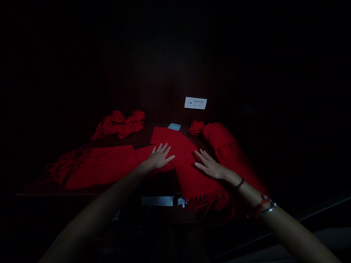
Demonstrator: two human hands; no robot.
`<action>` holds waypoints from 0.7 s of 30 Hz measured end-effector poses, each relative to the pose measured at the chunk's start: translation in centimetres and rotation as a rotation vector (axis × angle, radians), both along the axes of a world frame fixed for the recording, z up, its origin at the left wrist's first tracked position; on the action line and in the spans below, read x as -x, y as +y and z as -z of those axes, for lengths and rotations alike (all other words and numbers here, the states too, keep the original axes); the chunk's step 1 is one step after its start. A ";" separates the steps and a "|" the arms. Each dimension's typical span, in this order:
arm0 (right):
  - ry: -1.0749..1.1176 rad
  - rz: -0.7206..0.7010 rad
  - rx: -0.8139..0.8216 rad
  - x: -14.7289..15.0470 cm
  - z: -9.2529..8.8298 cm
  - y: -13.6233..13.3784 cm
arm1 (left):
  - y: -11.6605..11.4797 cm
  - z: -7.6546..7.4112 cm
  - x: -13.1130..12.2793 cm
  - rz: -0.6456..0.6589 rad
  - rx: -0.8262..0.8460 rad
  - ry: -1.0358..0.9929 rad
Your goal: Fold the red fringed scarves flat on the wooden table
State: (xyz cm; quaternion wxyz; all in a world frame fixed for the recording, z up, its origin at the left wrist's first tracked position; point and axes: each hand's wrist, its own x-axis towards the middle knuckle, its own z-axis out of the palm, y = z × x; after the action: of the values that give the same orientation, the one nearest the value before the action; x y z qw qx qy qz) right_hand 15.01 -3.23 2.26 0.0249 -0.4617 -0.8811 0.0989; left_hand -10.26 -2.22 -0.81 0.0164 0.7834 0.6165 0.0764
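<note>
Toward five o'clock from centre lies a long, flat red fringed cloth (pixel 185 157) — bare left hand (pixel 160 157) over it at seven, fingers spread; bare right hand (pixel 212 168) at four, fingers slightly parted.

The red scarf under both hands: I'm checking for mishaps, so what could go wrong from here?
The fringe overhangs the front of the table, so the scarf might slide off. The phone at its far end could get nudged. The ring on the left hand may snag the scarf.

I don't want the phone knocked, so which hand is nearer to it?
Left: the left hand is in front of the phone; the right hand is farther off, toward the right.
</note>
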 end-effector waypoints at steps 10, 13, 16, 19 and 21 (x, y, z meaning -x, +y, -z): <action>-0.191 -0.027 0.012 0.6 -0.3 -0.6 | 0.2 0.0 0.1 -0.007 0.056 -0.001; -0.126 -0.011 -0.080 2.9 -2.3 -0.4 | 0.4 0.1 0.1 -0.021 0.023 -0.015; -0.069 -0.030 -0.127 6.0 -3.0 0.6 | 0.6 0.1 0.4 -0.119 -0.058 -0.021; -0.079 -0.061 -0.120 8.2 -1.9 2.5 | 0.6 0.1 0.7 -0.208 -0.025 0.008; -0.101 -0.078 -0.078 8.8 -0.5 3.8 | 0.6 0.0 0.8 -0.216 0.036 0.031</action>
State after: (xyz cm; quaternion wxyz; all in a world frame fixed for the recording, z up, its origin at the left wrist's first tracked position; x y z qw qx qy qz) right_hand 6.21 0.58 2.76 -0.0056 -0.4303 -0.9017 0.0419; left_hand -11.06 -1.59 -0.81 0.0126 0.7132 0.6987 0.0545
